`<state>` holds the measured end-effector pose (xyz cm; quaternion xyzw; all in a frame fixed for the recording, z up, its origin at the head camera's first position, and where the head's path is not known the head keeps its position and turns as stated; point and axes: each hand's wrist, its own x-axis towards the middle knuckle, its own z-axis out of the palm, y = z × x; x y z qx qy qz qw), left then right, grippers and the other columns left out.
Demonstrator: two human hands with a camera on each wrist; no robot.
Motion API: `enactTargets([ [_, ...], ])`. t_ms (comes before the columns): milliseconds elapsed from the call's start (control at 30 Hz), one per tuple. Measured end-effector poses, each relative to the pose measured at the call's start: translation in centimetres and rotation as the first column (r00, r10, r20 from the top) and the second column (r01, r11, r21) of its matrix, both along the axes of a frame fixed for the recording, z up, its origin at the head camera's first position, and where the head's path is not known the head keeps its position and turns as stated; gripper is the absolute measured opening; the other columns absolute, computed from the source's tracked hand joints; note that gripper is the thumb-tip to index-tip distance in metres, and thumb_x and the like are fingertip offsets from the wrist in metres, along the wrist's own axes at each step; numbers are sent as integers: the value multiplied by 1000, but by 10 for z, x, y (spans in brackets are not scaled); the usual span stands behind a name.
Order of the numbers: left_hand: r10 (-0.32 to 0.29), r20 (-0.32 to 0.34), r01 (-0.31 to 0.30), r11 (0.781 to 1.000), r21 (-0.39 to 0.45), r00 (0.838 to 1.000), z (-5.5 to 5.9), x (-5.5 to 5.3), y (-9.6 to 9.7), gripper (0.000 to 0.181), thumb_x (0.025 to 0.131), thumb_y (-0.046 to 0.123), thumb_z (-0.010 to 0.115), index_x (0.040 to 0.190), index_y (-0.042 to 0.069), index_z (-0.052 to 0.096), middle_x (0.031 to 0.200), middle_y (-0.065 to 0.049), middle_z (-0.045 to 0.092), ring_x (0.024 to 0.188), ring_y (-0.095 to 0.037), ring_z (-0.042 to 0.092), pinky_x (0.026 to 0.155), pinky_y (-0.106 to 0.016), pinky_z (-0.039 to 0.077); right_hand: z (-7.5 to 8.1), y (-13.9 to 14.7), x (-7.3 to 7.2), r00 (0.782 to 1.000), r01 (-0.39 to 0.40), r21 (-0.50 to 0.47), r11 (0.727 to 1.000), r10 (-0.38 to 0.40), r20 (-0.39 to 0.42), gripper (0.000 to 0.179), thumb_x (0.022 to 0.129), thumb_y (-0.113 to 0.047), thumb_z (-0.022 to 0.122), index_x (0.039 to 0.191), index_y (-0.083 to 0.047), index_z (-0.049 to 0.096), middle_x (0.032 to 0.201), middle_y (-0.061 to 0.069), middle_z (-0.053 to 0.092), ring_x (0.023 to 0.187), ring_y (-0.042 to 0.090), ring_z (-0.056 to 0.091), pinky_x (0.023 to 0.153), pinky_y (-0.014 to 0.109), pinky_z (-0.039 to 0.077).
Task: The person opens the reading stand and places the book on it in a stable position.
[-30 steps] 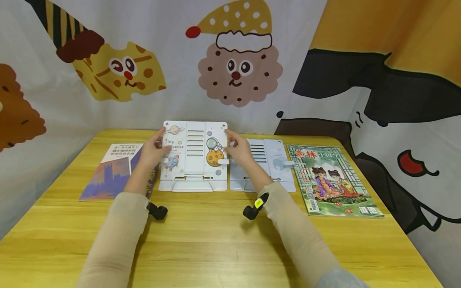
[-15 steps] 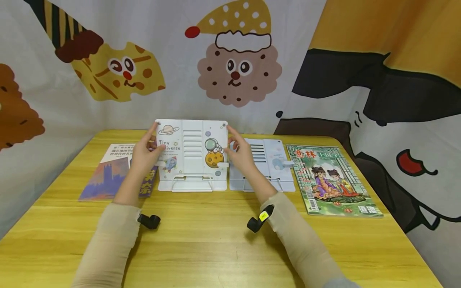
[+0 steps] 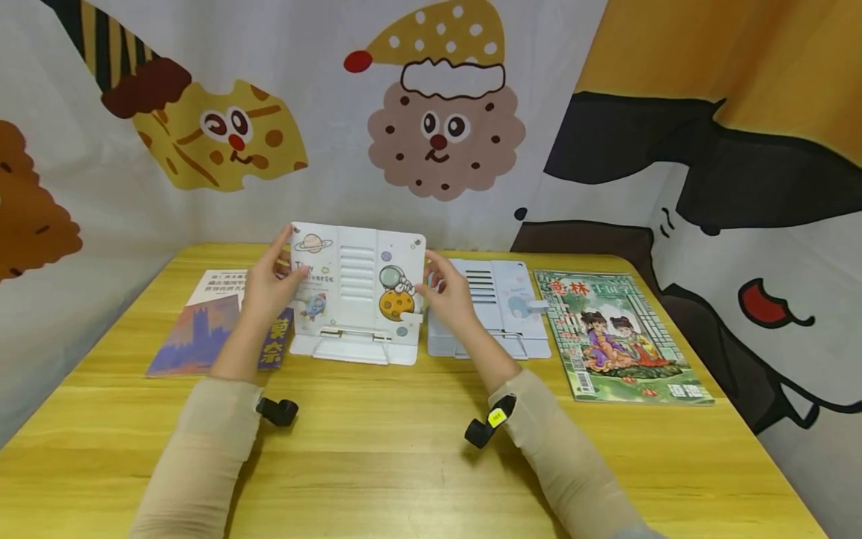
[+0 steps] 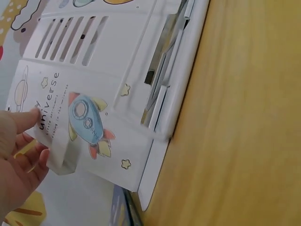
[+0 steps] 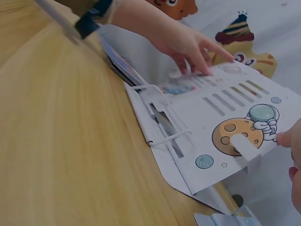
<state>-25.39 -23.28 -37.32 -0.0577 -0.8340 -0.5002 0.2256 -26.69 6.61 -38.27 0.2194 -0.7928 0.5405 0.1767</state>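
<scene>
A white book stand (image 3: 357,313) with a planet, a rocket, an astronaut and slots stands tilted up on the table, turned slightly. My left hand (image 3: 264,288) grips its left edge, thumb on the printed face; the left wrist view shows this thumb (image 4: 24,120) beside the lettering. On the opposite edge, my right hand (image 3: 450,292) pinches the panel near the astronaut, its thumb on the front. The wire page rest (image 3: 350,350) runs along the stand's foot. Fingers behind the panel are partly hidden.
A second, pale blue-white book stand (image 3: 508,326) stands just right, partly behind my right hand. A purple book (image 3: 202,337) lies at left, partly behind my left arm; a green magazine (image 3: 626,337) lies at right. A printed curtain (image 3: 269,45) hangs behind the wooden table (image 3: 377,449).
The stand has shifted left, its upper panel now further left. Most recently it has turned, its right side coming lower and nearer. Both hands have kept their hold and moved with it.
</scene>
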Motion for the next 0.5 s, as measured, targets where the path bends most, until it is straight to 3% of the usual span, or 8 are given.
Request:
enactTargets([
  [200, 0, -11, -1, 998, -70, 1000, 7, -5, -2, 71, 90, 11, 67, 150, 27, 33, 110, -19, 59, 90, -30, 59, 72, -19, 50, 4, -2, 15, 994, -36, 62, 997, 42, -99, 52, 81, 2, 73, 128, -4, 51, 90, 11, 65, 74, 21, 55, 58, 29, 44],
  [500, -23, 13, 24, 998, -51, 1000, 16, -8, -6, 63, 95, 29, 62, 151, 25, 32, 120, -25, 57, 104, -42, 59, 88, -48, 49, 6, -16, 41, 969, -67, 133, 989, 97, -228, 51, 82, 0, 73, 128, -5, 50, 90, 9, 69, 69, 16, 55, 53, 24, 41],
])
